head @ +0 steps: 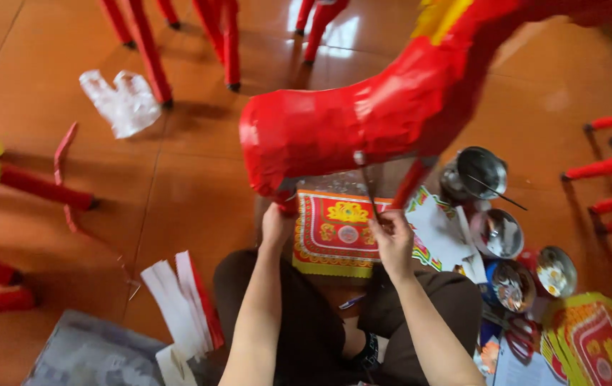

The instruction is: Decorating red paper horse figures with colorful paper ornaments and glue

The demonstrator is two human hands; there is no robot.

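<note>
Forearms nearest | left hand (275,223) closed on red horse (334,129) rear leg | right hand (394,239) pinching brush (369,187) at belly | horse above patterned sheet (331,232) | advise steady leg, light strokes

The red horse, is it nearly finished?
Partly. The horse body is already covered in red paper, with yellow on the neck. Now the left hand steadies its underside while the right hand holds a thin stick near the patterned sheet. That sheet isn't on the body yet.
</note>
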